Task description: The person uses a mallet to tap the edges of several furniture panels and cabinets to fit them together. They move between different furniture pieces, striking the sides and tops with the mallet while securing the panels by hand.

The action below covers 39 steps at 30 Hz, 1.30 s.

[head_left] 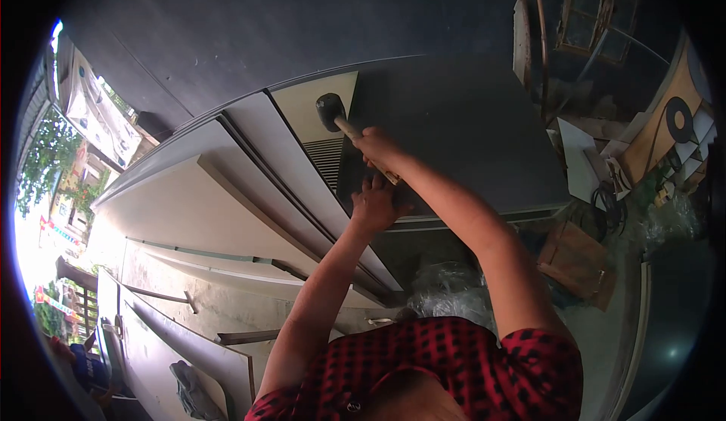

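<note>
My right hand (378, 150) is wrapped round the wooden handle of a rubber mallet (330, 111). The mallet's black head hangs over a cream-coloured strip (316, 105) and a slatted, vent-like strip (325, 162). Just below, my left hand (375, 206) rests with fingers spread at the left end of a large dark panel (461, 141), near its front edge. Left of both hands, long pale boards (302, 168) lean side by side, their edges running diagonally.
Clear plastic wrap (446, 289) lies below the dark panel. To the right are a brown cardboard piece (578, 262), a black ring-shaped roll (679, 120) and assorted scraps. A dark glossy sheet (673, 330) stands at lower right. A bright opening with foliage (53, 164) shows at far left.
</note>
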Motion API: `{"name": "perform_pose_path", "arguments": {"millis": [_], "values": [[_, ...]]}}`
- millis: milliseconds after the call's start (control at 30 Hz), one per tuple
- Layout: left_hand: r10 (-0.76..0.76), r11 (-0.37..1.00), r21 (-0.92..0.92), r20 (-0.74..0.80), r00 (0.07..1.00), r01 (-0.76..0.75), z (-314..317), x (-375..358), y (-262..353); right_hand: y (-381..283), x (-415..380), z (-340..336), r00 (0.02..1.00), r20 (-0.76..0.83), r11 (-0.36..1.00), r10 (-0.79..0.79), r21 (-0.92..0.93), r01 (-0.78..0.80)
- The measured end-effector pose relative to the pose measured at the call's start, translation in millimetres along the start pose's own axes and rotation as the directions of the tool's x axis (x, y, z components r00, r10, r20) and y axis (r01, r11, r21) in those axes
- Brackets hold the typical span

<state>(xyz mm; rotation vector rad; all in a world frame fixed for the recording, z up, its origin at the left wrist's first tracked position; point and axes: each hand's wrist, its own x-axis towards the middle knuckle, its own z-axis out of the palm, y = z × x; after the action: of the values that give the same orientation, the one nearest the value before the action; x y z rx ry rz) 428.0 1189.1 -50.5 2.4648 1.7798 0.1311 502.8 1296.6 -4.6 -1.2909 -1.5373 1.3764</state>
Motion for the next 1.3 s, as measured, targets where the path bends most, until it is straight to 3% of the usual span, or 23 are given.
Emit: {"name": "perform_pose_path", "arguments": {"millis": [333, 400, 467, 500, 667, 867, 1000, 1067, 1133, 1233, 1300], "values": [[0.013, 1.000, 0.020, -0.010, 1.000, -0.012, 2, 0, -1, 1, 17, 16, 1.000, -0.027, 0.998, -0.007, -0.060, 0.005], [0.041, 0.999, 0.030, -0.015, 0.999, -0.040, 12, 3, -8, 7, 21, 17, 0.997, 0.024, 0.993, -0.072, -0.088, 0.074], [0.056, 0.998, 0.042, 0.021, 0.998, -0.057, 11, 4, -8, 1, 15, 19, 0.999, -0.041, 0.997, -0.024, -0.080, 0.021], [0.089, 0.996, 0.022, 0.037, 0.995, -0.090, 9, 5, -8, 7, 18, 20, 0.990, -0.077, 0.985, -0.120, -0.130, 0.110], [0.162, 0.987, 0.010, -0.117, 0.980, -0.162, 13, 3, -8, 5, 14, 22, 0.989, -0.140, 0.995, -0.039, -0.098, 0.025], [0.143, 0.990, 0.019, 0.002, 0.990, -0.143, 14, 5, -12, 7, 0, 15, 0.984, -0.178, 1.000, 0.000, -0.024, -0.005], [0.207, 0.975, 0.083, -0.018, 0.978, -0.205, 17, 8, -12, -2, -37, -18, 0.984, -0.177, 0.994, 0.026, 0.110, -0.007], [0.180, 0.982, 0.071, -0.079, 0.980, -0.175, 14, 4, -8, -5, -72, -50, 0.975, -0.223, 0.963, -0.020, 0.256, 0.078], [0.166, 0.983, 0.092, -0.087, 0.982, -0.158, 12, 2, -3, -2, -113, -98, 0.983, -0.175, 0.974, -0.051, 0.210, 0.088], [0.162, 0.985, 0.072, -0.061, 0.985, -0.157, 10, -1, -2, 4, -191, -167, 0.960, -0.260, 0.983, -0.101, 0.123, 0.137], [0.149, 0.986, 0.087, -0.069, 0.986, -0.143, 10, 0, 2, 9, -235, -206, 0.932, -0.359, 0.997, -0.052, 0.035, 0.069]]}}
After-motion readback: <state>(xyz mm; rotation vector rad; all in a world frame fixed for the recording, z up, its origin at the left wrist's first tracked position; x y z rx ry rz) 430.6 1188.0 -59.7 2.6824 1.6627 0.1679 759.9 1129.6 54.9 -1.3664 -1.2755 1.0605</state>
